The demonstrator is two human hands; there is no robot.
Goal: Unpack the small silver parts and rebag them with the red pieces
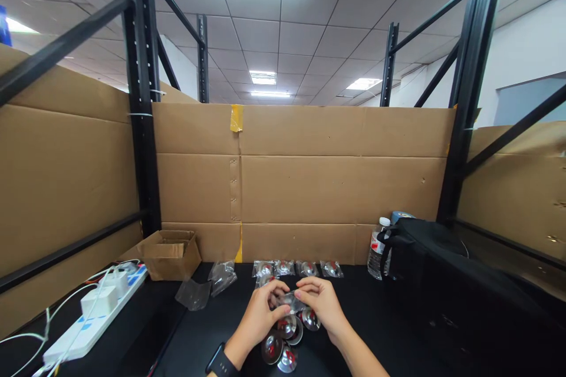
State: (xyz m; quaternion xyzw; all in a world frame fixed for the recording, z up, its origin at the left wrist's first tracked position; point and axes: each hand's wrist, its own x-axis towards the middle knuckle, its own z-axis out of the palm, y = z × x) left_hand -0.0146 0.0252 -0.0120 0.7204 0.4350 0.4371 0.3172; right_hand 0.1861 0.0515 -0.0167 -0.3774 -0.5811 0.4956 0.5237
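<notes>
While we hold one small clear plastic bag (292,301) over the black table (375,330), our left hand (260,312) and right hand (322,303) pinch its ends with curled fingers, just above loose shiny round metal cups (271,346).

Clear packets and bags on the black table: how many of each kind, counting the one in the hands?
Sealed clear plastic packets with shiny metal discs, back row: 4
Empty clear plastic bags: 2
Clear packet between left hand and right hand: 1
Total: 7
</notes>
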